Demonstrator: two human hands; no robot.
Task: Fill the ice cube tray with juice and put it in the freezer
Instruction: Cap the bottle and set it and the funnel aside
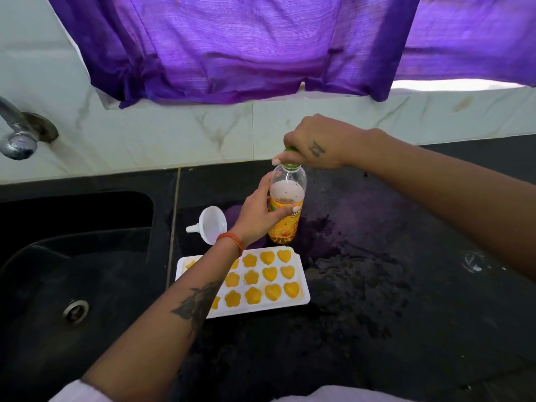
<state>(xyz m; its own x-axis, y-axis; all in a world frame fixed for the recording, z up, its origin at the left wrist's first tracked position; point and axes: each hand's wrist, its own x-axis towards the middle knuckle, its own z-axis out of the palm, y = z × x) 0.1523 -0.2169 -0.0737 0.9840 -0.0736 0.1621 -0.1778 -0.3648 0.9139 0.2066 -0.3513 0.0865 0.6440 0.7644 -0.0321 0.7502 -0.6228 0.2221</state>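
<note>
Your left hand (262, 211) wraps the juice bottle (285, 210); your right hand (314, 143) pinches its green cap (290, 150) above. The filled ice cube tray (261, 282) sits below your left wrist.

We cannot see the tray's (300, 287) left cells — the left forearm (185, 309) crosses over them. The green cap (290, 149) is mostly buried under the right hand (314, 143). The bottle's (285, 210) label is partly covered by the left hand's fingers (278, 214) — its print unreadable. The tap (17, 132) runs off the left edge.
</note>
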